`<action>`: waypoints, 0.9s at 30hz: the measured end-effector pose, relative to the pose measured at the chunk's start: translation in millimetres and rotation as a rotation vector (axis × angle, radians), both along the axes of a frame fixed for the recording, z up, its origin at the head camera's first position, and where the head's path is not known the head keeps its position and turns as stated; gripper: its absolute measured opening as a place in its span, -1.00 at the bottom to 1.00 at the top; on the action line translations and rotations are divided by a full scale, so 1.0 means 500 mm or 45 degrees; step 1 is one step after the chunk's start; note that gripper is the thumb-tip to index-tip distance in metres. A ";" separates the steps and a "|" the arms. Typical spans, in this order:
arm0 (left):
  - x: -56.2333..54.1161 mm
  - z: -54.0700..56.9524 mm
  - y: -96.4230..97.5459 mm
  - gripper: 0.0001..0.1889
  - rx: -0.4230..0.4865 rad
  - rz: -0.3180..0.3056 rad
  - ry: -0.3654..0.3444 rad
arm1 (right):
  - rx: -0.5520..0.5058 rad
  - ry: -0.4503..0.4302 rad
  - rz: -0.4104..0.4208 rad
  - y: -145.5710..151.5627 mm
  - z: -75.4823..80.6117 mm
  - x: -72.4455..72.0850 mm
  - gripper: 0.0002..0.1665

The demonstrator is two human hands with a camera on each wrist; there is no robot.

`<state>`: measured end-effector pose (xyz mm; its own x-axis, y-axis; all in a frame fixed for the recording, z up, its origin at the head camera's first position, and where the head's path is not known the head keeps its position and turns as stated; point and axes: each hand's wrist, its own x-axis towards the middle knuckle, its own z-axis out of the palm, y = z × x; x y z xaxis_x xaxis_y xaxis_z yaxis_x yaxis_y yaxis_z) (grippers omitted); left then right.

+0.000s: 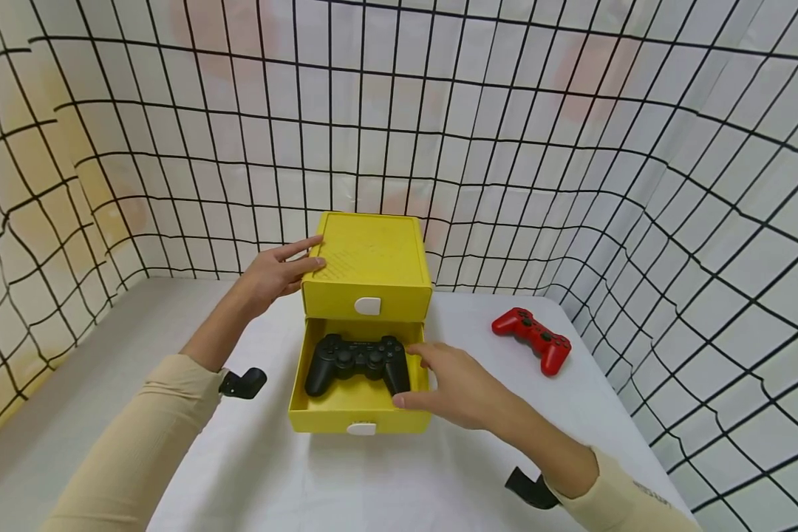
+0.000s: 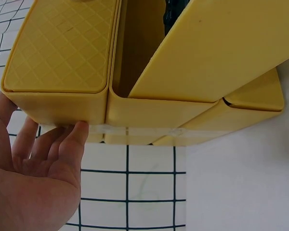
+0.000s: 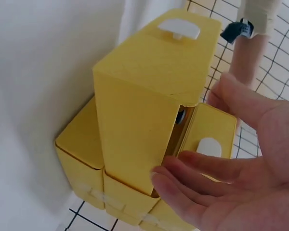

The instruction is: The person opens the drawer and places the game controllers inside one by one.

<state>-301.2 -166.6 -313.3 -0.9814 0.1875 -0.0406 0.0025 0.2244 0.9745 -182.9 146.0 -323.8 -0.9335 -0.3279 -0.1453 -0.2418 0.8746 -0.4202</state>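
Note:
A yellow drawer unit (image 1: 372,247) with white handles stands on the table. Its drawer below the top one (image 1: 359,421) is pulled out. A black game controller (image 1: 357,358) lies inside, and only a dark bit of it shows in the wrist views. My left hand (image 1: 273,273) touches the unit's upper left side and top edge with extended fingers; in the left wrist view the hand (image 2: 43,163) is against the top section. My right hand (image 1: 455,384) is spread over the drawer's right wall, by the controller's right grip. Its fingers (image 3: 197,185) look loosely extended, holding nothing.
A red game controller (image 1: 532,340) lies on the white table (image 1: 492,473) to the right. Black wire-grid panels (image 1: 399,111) with white sheeting behind them enclose the back and sides. Another closed section (image 3: 79,159) of the unit sits under the pulled-out drawer.

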 end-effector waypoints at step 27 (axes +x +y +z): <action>0.000 0.000 0.003 -0.29 -0.015 -0.003 0.003 | -0.141 0.096 -0.028 0.042 -0.034 0.013 -0.14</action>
<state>-301.2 -165.1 -313.3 -0.9811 0.1895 -0.0403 0.0057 0.2360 0.9717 -176.4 167.0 -340.8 -0.9475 -0.3174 -0.0384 -0.2577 0.8294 -0.4956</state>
